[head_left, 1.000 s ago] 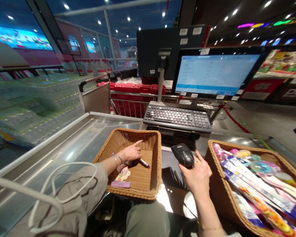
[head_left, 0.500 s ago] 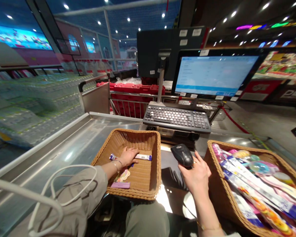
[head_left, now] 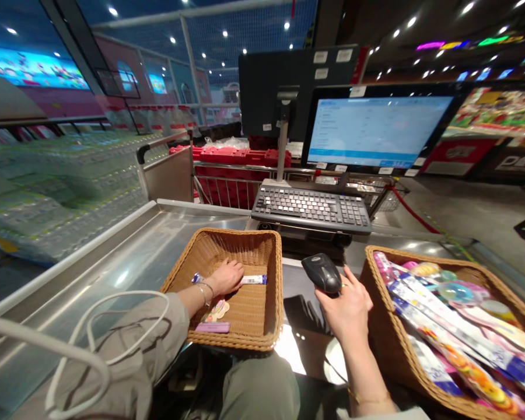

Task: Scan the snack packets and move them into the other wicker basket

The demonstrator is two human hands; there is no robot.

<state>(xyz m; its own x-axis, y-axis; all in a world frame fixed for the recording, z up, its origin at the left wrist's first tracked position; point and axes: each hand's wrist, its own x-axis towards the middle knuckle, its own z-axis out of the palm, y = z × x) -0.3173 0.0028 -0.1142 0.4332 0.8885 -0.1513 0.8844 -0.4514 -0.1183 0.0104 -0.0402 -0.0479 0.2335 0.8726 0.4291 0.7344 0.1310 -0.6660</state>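
My left hand (head_left: pixel 227 277) is down inside the left wicker basket (head_left: pixel 276 326), with its fingers curled over the middle of a long thin white-and-blue packet (head_left: pixel 254 280). Both ends of that packet stick out past the hand; the fingertips are partly hidden. Nearer to me in the same basket lie a pink-purple packet (head_left: pixel 212 328) and a small cream-coloured item (head_left: pixel 220 310). Between the two baskets, my right hand (head_left: pixel 349 303) grips a black barcode scanner (head_left: pixel 321 272), its head pointing to the far left.
At the right a second wicker basket (head_left: pixel 378 303) is full of long colourful packets and small toys. A keyboard (head_left: pixel 310 205) and a lit monitor (head_left: pixel 376 131) stand behind. A white cable (head_left: pixel 76 356) loops over my left sleeve. The metal counter (head_left: pixel 157 233) has a raised edge.
The fingers of my left hand have drawn in closer over the thin packet. My right hand holds the scanner in nearly the same place. The whole view has shifted slightly.
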